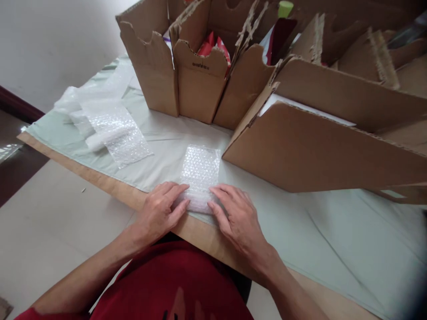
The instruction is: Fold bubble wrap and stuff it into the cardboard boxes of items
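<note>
A small sheet of bubble wrap [201, 166] lies on the cloth-covered table near its front edge, its near end folded or rolled over into a thicker band. At the left end of that band is my left hand [164, 206], thumb and fingers closed on the wrap. My right hand [235, 213] grips the right end in the same way, with fingertips on top and the thumb at the near side. Whether anything lies inside the fold cannot be made out.
More bubble wrap [115, 129] lies in loose strips at the back left. Cardboard boxes [200, 91] with red packets and other items stand along the back, and a larger cardboard bin [320, 151] is at the right. The table's wooden edge [123, 191] runs close to my body.
</note>
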A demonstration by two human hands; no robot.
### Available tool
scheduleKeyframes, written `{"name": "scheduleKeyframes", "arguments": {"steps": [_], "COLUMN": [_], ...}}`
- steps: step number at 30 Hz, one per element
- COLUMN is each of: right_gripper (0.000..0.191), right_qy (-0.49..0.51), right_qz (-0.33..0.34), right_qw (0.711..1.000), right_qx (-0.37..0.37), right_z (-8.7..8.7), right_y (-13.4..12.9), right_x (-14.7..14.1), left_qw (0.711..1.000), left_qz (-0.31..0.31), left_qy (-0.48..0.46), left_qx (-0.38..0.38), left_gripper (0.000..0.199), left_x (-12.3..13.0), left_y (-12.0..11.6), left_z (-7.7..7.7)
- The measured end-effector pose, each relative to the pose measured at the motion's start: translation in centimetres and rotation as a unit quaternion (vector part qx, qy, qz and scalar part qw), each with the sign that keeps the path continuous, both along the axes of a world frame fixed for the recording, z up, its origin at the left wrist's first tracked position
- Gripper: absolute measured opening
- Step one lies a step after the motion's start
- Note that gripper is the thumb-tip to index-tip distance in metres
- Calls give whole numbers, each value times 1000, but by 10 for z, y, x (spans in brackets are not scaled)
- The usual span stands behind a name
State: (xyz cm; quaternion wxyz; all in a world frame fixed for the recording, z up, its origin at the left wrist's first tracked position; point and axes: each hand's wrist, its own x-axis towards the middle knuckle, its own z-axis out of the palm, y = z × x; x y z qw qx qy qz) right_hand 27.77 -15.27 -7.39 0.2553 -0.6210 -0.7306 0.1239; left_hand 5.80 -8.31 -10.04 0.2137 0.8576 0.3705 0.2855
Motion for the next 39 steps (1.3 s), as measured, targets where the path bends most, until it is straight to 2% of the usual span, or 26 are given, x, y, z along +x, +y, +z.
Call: {"name": "scheduleKeyframes", "arguments": {"steps": [2, 6, 9, 12, 14, 17, 20, 23, 26, 30, 32, 33, 34, 36, 37, 39], "right_gripper": [27, 24, 20, 19, 21, 25, 25, 24, 21, 20, 22, 24, 26, 29, 29, 27], "right_qy": [-46, -85, -19, 46, 39, -11, -66, -91, -21, 50, 64, 70, 77, 98, 112, 146], "right_qz": [2, 58, 44, 40, 25, -25, -5, 38, 50, 15, -26, -47, -63, -76, -74, -60], "right_qw": [998, 993, 996, 998, 999, 996, 992, 992, 998, 993, 990, 989, 987, 984, 982, 976], "right_qx": [53, 65, 74, 17, 8, 82, 104, 76, 14, -104, -122, -125, -126, -130, -134, -148], "right_z": [-7, -14, -11, -6, -5, -7, -11, -10, -1, 8, 6, 3, 1, -2, -1, 5], "right_y": [-2, -3, -2, -5, -9, -11, -7, -1, -1, -9, -11, -12, -11, -10, -10, -11], "right_x": [-1, -5, -5, -4, -3, -4, -6, -7, -4, -1, 0, 0, 0, 0, -1, -1], "left_qw": [1000, 999, 998, 996, 997, 1000, 999, 998, 999, 991, 970, 948, 915, 827, 781, 706], "left_qz": [13, 12, -30, -71, -59, -11, 25, -2, -25, 84, 117, 117, 109, 87, 81, 76], "left_qy": [5, -31, -40, -53, -50, -10, 12, 2, -19, -90, -128, -147, -167, -224, -259, -331], "left_qx": [10, 44, 31, -8, -25, -3, 45, 65, 41, -45, -170, -257, -350, -509, -562, -621], "left_gripper": [24, 28, 35, 35, 34, 33, 31, 30, 31, 29, 23, 22, 23, 33, 41, 56], "left_x": [4, 3, -5, -11, -10, -2, 5, 6, -2, -17, -21, -22, -21, -15, -10, 1], "left_y": [7, 9, 3, -1, 1, 10, 16, 13, 3, -18, -29, -35, -40, -47, -49, -51], "left_z": [-3, -4, -1, 3, 2, -1, -2, 0, 4, 13, 17, 19, 21, 23, 24, 25]}}
